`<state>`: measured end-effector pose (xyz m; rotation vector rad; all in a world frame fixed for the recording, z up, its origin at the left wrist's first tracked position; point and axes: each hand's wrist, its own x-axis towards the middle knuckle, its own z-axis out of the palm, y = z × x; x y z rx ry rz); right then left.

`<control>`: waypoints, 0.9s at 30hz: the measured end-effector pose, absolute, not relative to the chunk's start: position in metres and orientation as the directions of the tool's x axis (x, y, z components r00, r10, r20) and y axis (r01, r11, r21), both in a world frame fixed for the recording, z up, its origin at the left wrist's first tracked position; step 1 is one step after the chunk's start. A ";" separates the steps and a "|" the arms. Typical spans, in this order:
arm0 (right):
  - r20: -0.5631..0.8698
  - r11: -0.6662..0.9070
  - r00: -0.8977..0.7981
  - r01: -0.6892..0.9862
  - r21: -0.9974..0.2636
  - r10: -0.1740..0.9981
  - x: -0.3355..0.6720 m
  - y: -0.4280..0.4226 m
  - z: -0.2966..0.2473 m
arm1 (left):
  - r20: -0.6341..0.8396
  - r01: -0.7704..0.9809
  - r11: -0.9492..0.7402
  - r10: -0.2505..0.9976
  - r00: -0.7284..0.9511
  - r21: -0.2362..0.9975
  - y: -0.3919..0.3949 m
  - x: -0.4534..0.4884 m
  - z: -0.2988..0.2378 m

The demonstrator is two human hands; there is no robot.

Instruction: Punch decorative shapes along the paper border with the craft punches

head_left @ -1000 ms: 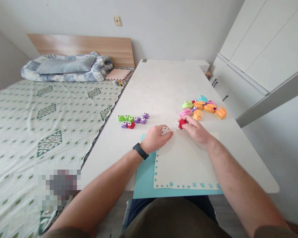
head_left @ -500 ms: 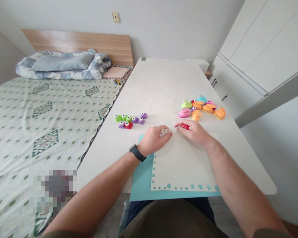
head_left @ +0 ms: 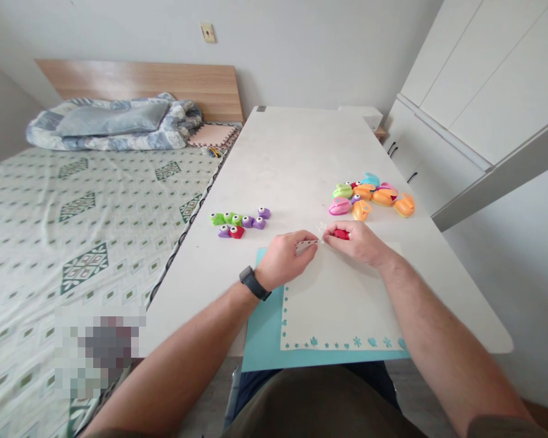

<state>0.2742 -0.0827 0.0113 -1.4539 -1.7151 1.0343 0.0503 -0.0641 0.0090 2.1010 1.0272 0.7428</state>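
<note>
A white sheet of paper (head_left: pixel 342 298) lies over a light blue sheet (head_left: pixel 262 328), with stars, hearts, leaves and flowers punched along its left and near edges. My left hand (head_left: pixel 287 258) pinches the far edge of the white paper, which bends up and shows small punched holes. In the curled fingers of my right hand (head_left: pixel 358 243) sits a red craft punch (head_left: pixel 342 234), mostly covered. My right thumb and index fingertips meet at the paper's edge, close to my left fingertips. Tiny white paper cutouts (head_left: pixel 321 227) are scattered just beyond.
Several small green, purple and red punches (head_left: pixel 237 219) stand left on the white table (head_left: pixel 296 158). Larger orange, pink, green and blue punches (head_left: pixel 383 196) cluster at right. A bed (head_left: pixel 132 201) runs along the table's left side, and white cabinets (head_left: pixel 466 121) stand right.
The lifted paper edge in my left hand has tilted flatter to the view. My right fingertips have come together, and more white cutouts show on the table past them.
</note>
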 end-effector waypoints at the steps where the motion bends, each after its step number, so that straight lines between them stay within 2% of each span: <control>1: -0.010 0.072 -0.172 0.465 -0.882 0.985 0.273 -0.083 0.012 | 0.194 0.434 -0.461 0.826 0.530 0.774 -0.064 0.051 0.009; 8: -0.007 0.084 -0.195 0.457 -0.886 0.981 0.269 -0.084 0.012 | 0.215 0.387 -0.462 0.819 0.533 0.798 -0.065 0.053 0.009; 27: -0.011 0.076 -0.175 0.481 -0.873 0.984 0.268 -0.084 0.012 | 0.204 0.421 -0.452 0.834 0.513 0.787 -0.066 0.055 0.009</control>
